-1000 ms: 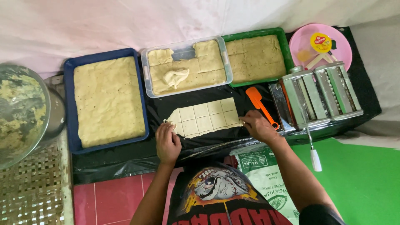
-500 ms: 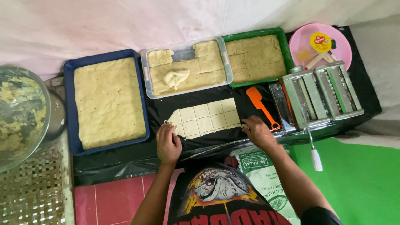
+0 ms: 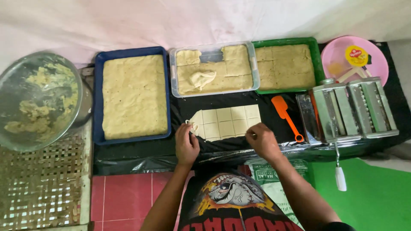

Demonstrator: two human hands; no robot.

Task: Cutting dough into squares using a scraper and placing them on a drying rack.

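A thin sheet of pale dough [image 3: 225, 122], scored into small squares, lies on black plastic sheeting [image 3: 137, 154] in front of me. My left hand [image 3: 186, 144] rests at the sheet's lower left corner, its fingertips pinching a small curled scrap of dough [image 3: 191, 125] at the edge. My right hand [image 3: 262, 142] sits at the sheet's lower right corner, fingers curled onto the edge; whether it holds a piece is hidden.
Behind the sheet stand a blue tray of dough [image 3: 133, 95], a clear tub of dough [image 3: 214, 69] and a green tray of cut dough [image 3: 286, 66]. An orange spatula [image 3: 286, 112], a metal roller machine [image 3: 351, 110], a pink plate [image 3: 354, 56] and a glass bowl [image 3: 37, 99] surround them.
My right hand has shifted slightly left and toward me along the sheet's right edge. The left hand stays at the left corner with the scrap.
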